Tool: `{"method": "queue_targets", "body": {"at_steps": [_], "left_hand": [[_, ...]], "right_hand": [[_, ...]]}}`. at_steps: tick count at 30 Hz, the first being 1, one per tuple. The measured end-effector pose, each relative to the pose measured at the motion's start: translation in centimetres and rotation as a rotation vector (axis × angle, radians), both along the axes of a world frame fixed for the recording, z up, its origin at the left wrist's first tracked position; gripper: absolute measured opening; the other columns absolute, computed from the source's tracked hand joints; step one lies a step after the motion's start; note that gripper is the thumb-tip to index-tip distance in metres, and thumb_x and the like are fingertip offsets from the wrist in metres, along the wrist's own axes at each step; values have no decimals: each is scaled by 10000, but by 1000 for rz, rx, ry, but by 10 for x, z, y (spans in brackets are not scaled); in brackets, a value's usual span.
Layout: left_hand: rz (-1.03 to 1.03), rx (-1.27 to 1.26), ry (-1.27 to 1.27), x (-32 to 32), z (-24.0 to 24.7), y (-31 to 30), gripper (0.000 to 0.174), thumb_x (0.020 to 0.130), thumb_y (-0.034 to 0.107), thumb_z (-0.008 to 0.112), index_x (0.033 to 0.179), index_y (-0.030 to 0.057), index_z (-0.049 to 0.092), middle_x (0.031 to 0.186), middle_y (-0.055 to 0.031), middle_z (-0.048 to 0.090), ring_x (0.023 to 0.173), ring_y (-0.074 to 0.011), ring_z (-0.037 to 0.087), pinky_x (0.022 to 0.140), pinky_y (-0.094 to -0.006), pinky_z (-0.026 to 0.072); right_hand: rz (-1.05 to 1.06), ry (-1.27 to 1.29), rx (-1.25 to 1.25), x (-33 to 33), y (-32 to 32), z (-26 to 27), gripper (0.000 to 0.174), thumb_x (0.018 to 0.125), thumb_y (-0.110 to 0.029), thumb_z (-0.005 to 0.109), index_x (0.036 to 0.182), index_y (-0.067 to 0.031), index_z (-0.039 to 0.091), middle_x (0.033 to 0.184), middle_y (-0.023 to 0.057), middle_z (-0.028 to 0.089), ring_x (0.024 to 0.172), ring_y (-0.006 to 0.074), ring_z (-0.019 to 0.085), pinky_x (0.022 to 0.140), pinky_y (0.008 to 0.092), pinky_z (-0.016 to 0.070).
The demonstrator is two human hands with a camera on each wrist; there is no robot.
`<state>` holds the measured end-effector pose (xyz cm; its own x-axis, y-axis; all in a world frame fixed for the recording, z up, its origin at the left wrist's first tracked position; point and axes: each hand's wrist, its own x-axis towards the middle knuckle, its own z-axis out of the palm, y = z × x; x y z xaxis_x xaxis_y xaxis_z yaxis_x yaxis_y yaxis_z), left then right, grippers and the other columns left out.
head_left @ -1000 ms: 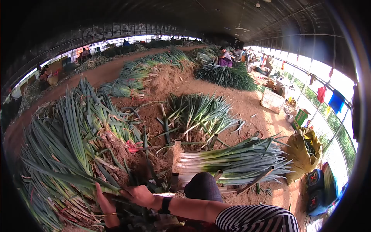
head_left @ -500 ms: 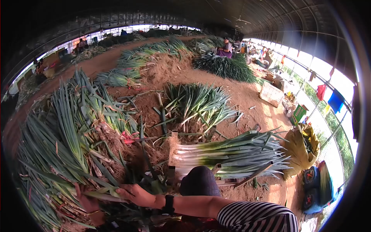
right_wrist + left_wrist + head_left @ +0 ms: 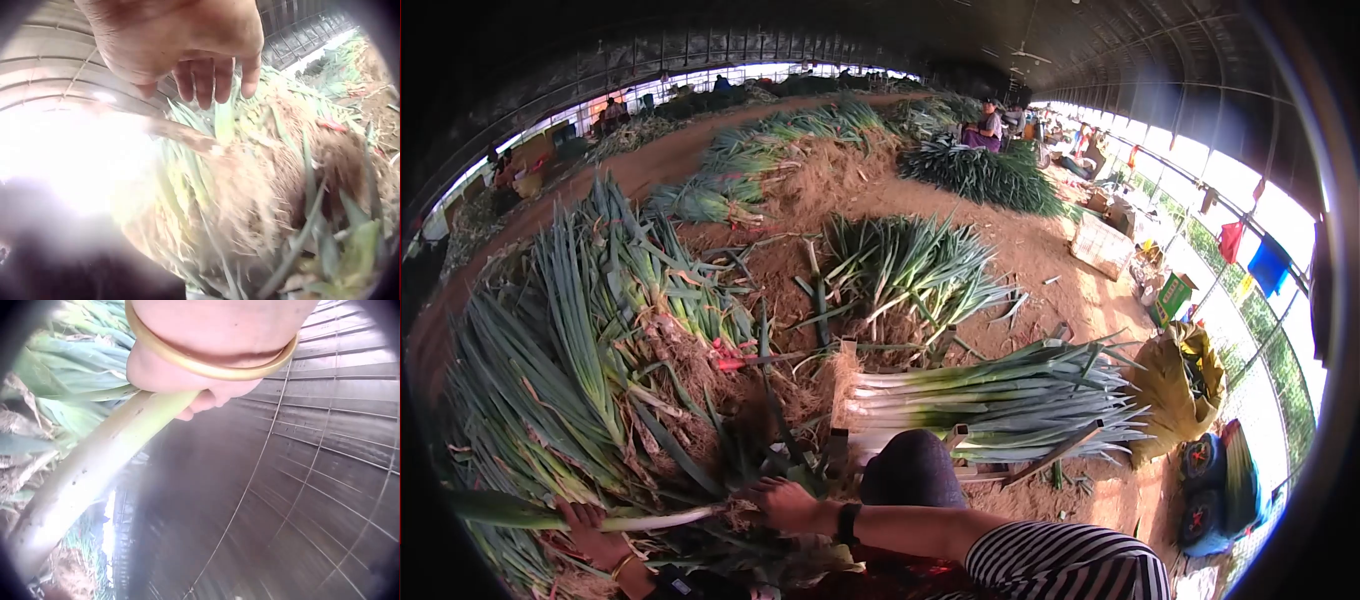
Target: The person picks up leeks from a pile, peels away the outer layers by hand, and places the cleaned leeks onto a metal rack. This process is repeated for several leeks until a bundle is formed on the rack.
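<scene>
My left hand grips one long green onion around its green part, low at the left of the head view. The left wrist view shows my fingers curled round the stalk, whose pale shank runs down to the lower left. Beside the root end, my right hand has its fingers loosely extended with nothing held, as the right wrist view shows. A big heap of untrimmed green onions lies close beyond my left hand. To the right, cleaned green onions lie side by side in a wooden frame.
A smaller bunch of green onions lies on the soil ahead. At right stand a yellow sack, a green box and a blue bundle. My knee is beside the frame. Another person sits farther back.
My left hand has moved left and down with the green onion, whose white shank is now exposed. My right hand, earlier at the stalk's middle, is now by its root end with fingers loosened.
</scene>
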<state>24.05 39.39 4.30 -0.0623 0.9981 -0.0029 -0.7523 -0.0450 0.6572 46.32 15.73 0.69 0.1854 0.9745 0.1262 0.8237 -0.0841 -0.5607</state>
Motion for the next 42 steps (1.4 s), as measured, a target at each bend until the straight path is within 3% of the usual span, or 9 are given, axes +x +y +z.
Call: {"method": "queue_targets", "body": {"at_steps": [6, 8, 16, 25, 29, 33, 37, 40, 42], "left_hand": [[-70, -74, -90, 54, 0, -30, 187, 886, 195, 587, 1033, 82, 602, 553, 75, 226, 463, -41, 223, 438, -210, 213], [-128, -133, -135, 65, 12, -49, 127, 885, 213, 590, 930, 95, 604, 544, 76, 231, 450, -38, 219, 432, -208, 210], [-256, -133, -201, 64, 26, -55, 401, 948, 236, 487, 586, 163, 330, 518, 61, 214, 414, -48, 174, 414, -224, 182], [-373, 43, -228, 59, 29, -64, 352, 970, 243, 427, 638, 154, 352, 494, 56, 263, 365, -41, 217, 377, -214, 233], [-531, 190, -234, 52, 28, -69, 135, 975, 200, 405, 921, 95, 472, 494, 59, 263, 359, -44, 226, 415, -226, 278], [-802, 426, -205, 36, 2, -52, 374, 942, 192, 466, 1280, 74, 356, 572, 50, 349, 448, -52, 328, 572, -254, 368], [-697, 263, -99, 54, 21, -67, 403, 889, 207, 550, 1238, 78, 396, 814, 3, 466, 696, -117, 422, 642, -274, 377], [-641, 74, -38, 72, 10, -76, 130, 907, 258, 558, 889, 149, 488, 627, 57, 345, 511, -49, 334, 471, -221, 311], [-524, 6, 5, 76, 9, -70, 217, 917, 275, 544, 754, 166, 451, 540, 76, 285, 423, -38, 263, 403, -211, 250]], "right_hand": [[40, -88, 277, -40, 51, 16, 537, 861, -435, 514, 1223, -42, 464, 1044, 201, 577, 966, 337, 573, 837, 424, 457], [-16, 22, -152, -40, 51, 42, 471, 889, -429, 472, 1152, -42, 520, 854, 221, 607, 809, 355, 612, 710, 453, 489], [143, 272, 75, -35, 47, 36, 421, 920, -427, 426, 1033, -46, 565, 772, 215, 592, 742, 395, 582, 648, 448, 467], [175, 614, -222, -31, 46, 48, 494, 951, -441, 373, 980, 1, 594, 738, 194, 572, 644, 293, 537, 635, 371, 438], [309, 707, 282, -39, 50, -3, 462, 961, -407, 370, 916, -5, 594, 673, 57, 578, 558, 146, 495, 505, 323, 405], [407, 774, 51, -29, 59, -28, 439, 952, -401, 385, 1005, -13, 584, 727, 54, 613, 585, 157, 511, 547, 323, 422], [-185, 897, -52, -29, 54, -15, 465, 935, -426, 396, 1103, -17, 540, 806, 108, 641, 654, 173, 572, 634, 348, 444], [-474, 915, 41, -32, 50, 18, 441, 949, -389, 413, 968, 17, 582, 732, 75, 586, 670, 107, 501, 587, 297, 422], [-490, 1713, 87, -33, 54, 22, 390, 957, -365, 411, 956, -17, 588, 727, 71, 601, 640, 142, 545, 583, 305, 439]]}}
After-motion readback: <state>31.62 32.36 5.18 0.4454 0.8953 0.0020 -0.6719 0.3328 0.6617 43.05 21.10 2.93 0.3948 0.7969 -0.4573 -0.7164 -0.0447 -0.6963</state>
